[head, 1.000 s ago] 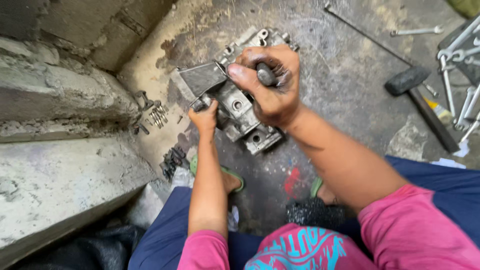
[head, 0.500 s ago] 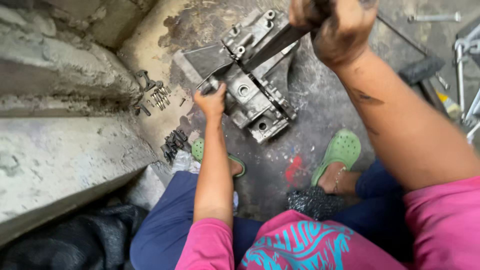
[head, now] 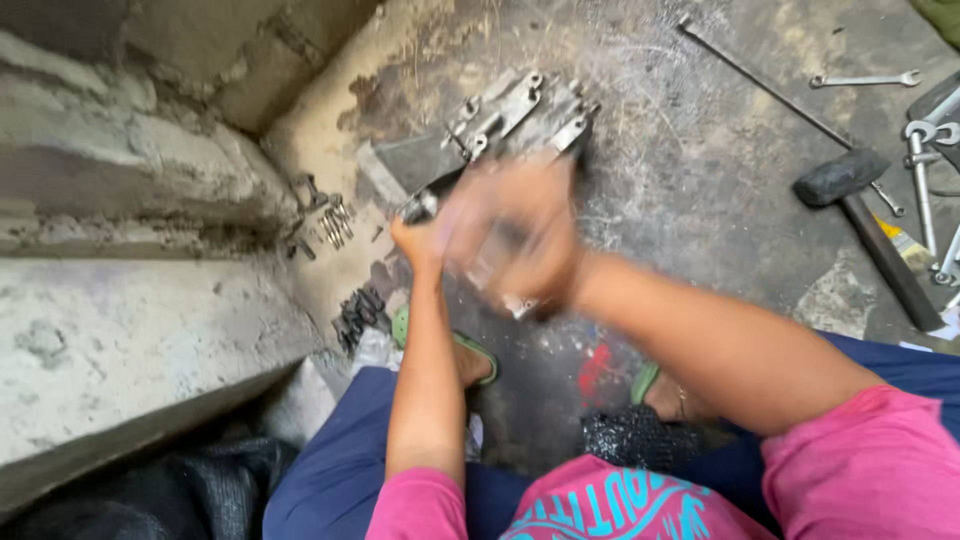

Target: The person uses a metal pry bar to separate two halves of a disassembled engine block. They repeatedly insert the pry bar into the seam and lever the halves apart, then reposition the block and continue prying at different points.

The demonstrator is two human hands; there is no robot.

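1. The metal housing (head: 520, 120), a grey cast part with bolt bosses, lies on the stained concrete floor (head: 700, 200), just beside the base of the concrete step (head: 130, 330).
2. Left hand (head: 420, 235): fingers closed around a small metal piece at the housing's near-left edge.
3. Right hand (head: 515, 240): motion-blurred above the housing's near half; finger state cannot be told.
4. Left boundary: the step's wall runs close to the housing. Loose bolts (head: 335, 220) lie at its foot.
5. Right side: open floor separates the housing from the hammer (head: 865, 215), the long rod (head: 760, 80) and the spanners (head: 865, 80).
6. Near boundary: green sandals (head: 480, 355) stand just below the hands.
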